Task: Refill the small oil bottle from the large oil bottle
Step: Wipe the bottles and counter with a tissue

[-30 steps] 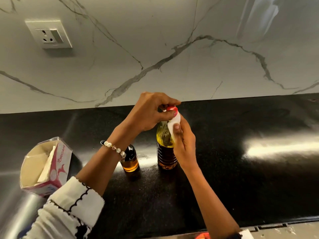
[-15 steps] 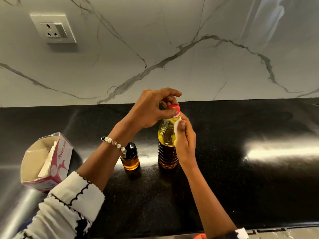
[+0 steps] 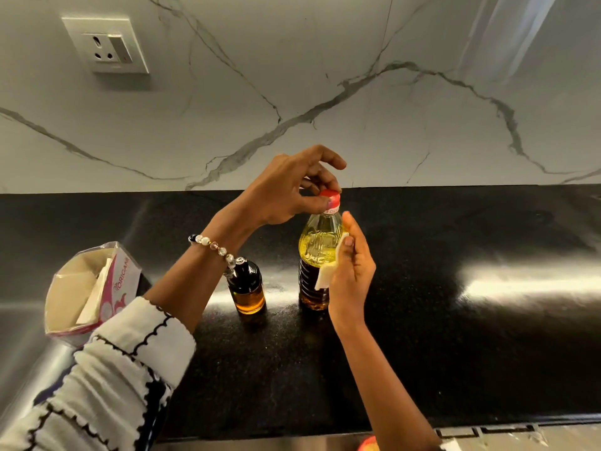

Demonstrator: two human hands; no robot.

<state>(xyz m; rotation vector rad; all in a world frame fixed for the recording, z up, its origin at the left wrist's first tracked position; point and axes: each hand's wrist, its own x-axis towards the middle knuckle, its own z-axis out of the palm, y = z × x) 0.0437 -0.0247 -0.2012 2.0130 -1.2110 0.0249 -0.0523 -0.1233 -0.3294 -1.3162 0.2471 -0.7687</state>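
Since a second ago my right hand (image 3: 353, 275), pinching a white tissue (image 3: 328, 271), has slid from the neck down the shoulder of the large oil bottle (image 3: 317, 255); my left hand (image 3: 292, 190) still pinches the red cap (image 3: 330, 198). I judge capping or wiping, pour likely done. Small oil bottle (image 3: 247, 288) stands capped just left, on the black counter (image 3: 455, 320). Tissue box (image 3: 91, 288) far left; nothing obstructs.

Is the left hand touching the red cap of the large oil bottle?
Touching. The head view shows the left hand pinching the red cap of the large oil bottle.
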